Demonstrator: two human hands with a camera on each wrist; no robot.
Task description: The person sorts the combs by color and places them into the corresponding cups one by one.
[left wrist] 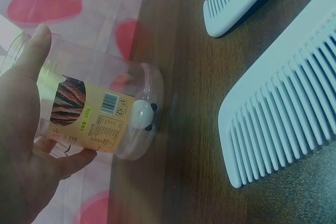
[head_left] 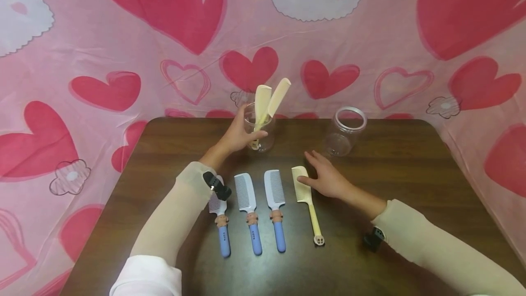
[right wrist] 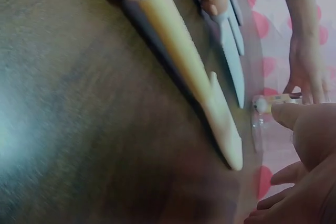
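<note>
My left hand point(head_left: 242, 135) grips a clear plastic jar point(head_left: 259, 132) at the back middle of the table; two cream combs point(head_left: 267, 99) stand in it, teeth up. The left wrist view shows the palm point(left wrist: 26, 145) round the labelled jar point(left wrist: 100, 114). My right hand point(head_left: 318, 172) lies flat and open on the table, its thumb at the head of a cream comb point(head_left: 305, 195) lying there. In the right wrist view that comb point(right wrist: 184, 61) stretches away beside my fingers point(right wrist: 307, 129).
Three white combs with blue handles point(head_left: 250, 209) lie in a row left of the cream comb on the dark wooden table point(head_left: 411, 182). An empty clear jar point(head_left: 347, 131) stands at the back right. A pink heart-print cloth point(head_left: 82, 81) surrounds the table.
</note>
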